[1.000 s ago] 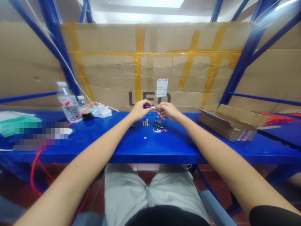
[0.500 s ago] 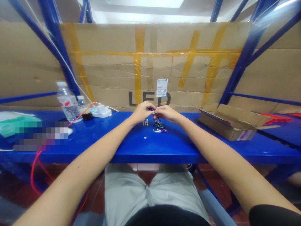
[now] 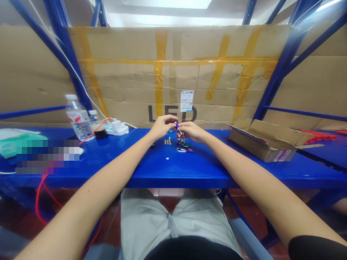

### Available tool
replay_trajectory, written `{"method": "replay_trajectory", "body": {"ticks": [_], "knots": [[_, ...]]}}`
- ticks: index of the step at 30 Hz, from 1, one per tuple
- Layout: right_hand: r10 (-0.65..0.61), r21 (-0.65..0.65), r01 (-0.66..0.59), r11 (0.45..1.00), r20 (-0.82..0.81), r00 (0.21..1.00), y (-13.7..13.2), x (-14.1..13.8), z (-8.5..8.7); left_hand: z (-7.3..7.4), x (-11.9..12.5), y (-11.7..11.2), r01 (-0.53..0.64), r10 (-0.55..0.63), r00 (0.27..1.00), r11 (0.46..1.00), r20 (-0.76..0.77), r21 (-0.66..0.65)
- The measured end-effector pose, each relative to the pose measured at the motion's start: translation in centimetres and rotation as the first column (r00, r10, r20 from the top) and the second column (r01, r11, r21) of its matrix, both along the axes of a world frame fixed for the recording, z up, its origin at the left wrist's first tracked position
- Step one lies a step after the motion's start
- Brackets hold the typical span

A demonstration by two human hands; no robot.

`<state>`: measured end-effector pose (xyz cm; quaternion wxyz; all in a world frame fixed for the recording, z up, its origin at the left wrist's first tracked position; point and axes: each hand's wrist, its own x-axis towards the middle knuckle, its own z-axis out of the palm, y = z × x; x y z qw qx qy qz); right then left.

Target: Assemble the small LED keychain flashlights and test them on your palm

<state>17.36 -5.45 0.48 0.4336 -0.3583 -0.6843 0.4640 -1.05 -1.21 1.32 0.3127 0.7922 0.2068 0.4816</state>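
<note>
In front of me, above the table, my left hand (image 3: 163,127) and my right hand (image 3: 192,130) meet at a small purple carabiner (image 3: 177,125). The right fingers pinch it from the right, while the left thumb and forefinger close on its upper end. Fingers hide much of its shape. Below them lie a green carabiner (image 3: 184,145), a silver one (image 3: 181,150) and another purple one (image 3: 189,150). Several small brass-coloured pieces (image 3: 167,141) sit in rows under the left hand. A teal piece (image 3: 170,131) shows partly behind the left fingers.
On the blue table (image 3: 179,169), an open cardboard box (image 3: 267,142) stands at right. Left are a water bottle (image 3: 79,119), a dark-liquid bottle (image 3: 98,126) and a power strip (image 3: 119,129). A small white disc (image 3: 167,158) lies nearer me. Behind rises a taped cardboard sheet (image 3: 130,86).
The purple carabiner has turned in my fingers and now shows between the two hands. My left fingers have shifted slightly, and the teal piece behind them has come into view.
</note>
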Motion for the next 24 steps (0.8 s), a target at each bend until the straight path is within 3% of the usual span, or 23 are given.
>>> {"method": "replay_trajectory", "body": {"ticks": [4, 7, 10, 13, 24], "knots": [[-0.007, 0.017, 0.006, 1.0, 0.027, 1.0, 0.0, 0.0, 0.0, 0.1, 0.1, -0.4, 0.003, -0.004, 1.0, 1.0, -0.026, -0.03], [0.017, 0.003, -0.017, 1.0, 0.047, 0.999, -0.3, -0.1, 0.1, 0.3, 0.2, -0.6, 0.076, -0.067, 0.995, 0.988, 0.069, -0.137], [0.043, -0.01, -0.042, 0.999, 0.099, 0.994, -0.8, -0.3, 0.3, 0.7, 0.0, -0.7, 0.248, -0.178, 0.952, 0.925, 0.25, -0.287], [0.094, -0.016, -0.093, 0.996, 0.151, 0.984, -1.2, -0.7, 0.4, 1.1, -0.5, -0.8, 0.353, -0.246, 0.917, 0.865, 0.313, -0.355], [0.222, -0.065, -0.214, 0.975, 0.146, 0.964, -1.3, -0.9, 0.3, 0.7, -0.8, -0.5, 0.385, -0.286, 0.915, 0.834, 0.285, -0.396]]}}
